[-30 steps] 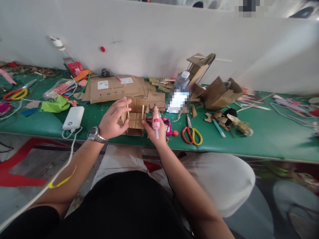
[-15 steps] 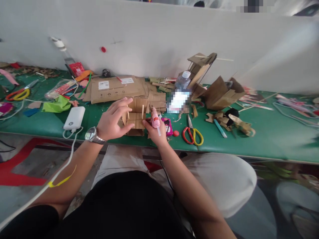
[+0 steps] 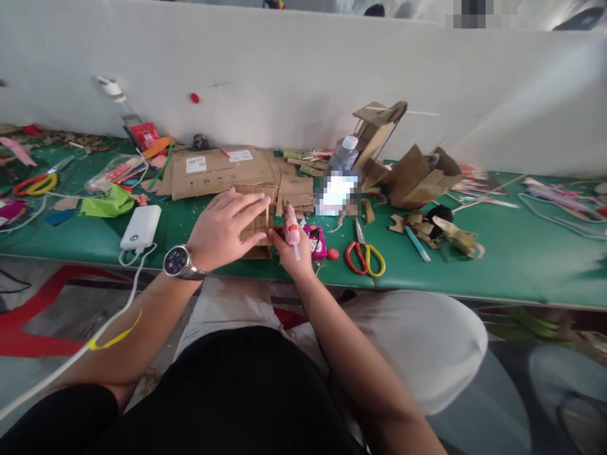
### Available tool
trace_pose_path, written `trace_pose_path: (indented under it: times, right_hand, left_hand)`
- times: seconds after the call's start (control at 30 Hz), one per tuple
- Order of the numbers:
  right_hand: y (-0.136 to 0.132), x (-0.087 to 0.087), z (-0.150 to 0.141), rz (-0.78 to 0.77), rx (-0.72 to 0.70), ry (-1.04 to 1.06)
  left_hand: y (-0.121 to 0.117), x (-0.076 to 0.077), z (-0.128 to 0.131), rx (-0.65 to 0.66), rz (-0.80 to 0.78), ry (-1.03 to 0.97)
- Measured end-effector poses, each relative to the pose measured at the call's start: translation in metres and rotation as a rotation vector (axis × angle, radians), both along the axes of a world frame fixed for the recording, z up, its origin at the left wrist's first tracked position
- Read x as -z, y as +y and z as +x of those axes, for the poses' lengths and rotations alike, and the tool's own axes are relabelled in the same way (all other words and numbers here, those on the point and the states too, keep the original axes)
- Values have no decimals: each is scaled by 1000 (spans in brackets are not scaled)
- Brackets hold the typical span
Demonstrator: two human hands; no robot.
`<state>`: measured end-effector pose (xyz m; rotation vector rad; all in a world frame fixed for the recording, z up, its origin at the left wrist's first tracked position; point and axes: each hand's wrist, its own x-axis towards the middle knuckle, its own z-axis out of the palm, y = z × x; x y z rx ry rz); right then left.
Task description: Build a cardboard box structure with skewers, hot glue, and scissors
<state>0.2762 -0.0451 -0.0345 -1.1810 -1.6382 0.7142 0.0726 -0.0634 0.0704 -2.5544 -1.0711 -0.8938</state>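
Observation:
My left hand (image 3: 227, 227), with a watch at its wrist, is spread flat above a small cardboard piece (image 3: 257, 253) near the table's front edge. Its fingers are apart and cover much of the cardboard. A thin wooden stick (image 3: 268, 218) stands upright on the cardboard, by my left fingertips. My right hand (image 3: 296, 256) is wrapped round a pink hot glue gun (image 3: 292, 232), which has a clear glue stick poking out of its rear. The right thumb touches or nearly touches the cardboard's right side.
On the green table (image 3: 474, 275) lie scissors (image 3: 365, 256), a purple pack (image 3: 317, 241), a lit phone (image 3: 337, 194) and a blue cutter (image 3: 417, 244). Flat cardboard (image 3: 218, 172) and a bottle (image 3: 345, 155) stand behind. A white power bank (image 3: 141, 227) with a cable is at left.
My left hand has moved right over the cardboard and turned, now hiding its left part and the stick there. My right hand keeps the glue gun in nearly the same place.

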Motion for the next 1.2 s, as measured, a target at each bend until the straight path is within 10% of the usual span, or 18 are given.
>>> trace_pose_path:
  times: [0.53, 1.2]
  right_hand:
    - [-7, -18, 10, -242, 52, 280]
    - [-3, 12, -1, -411, -16, 417]
  left_hand:
    - [-2, -2, -3, -37, -13, 38]
    - [-5, 9, -38, -120, -31, 16]
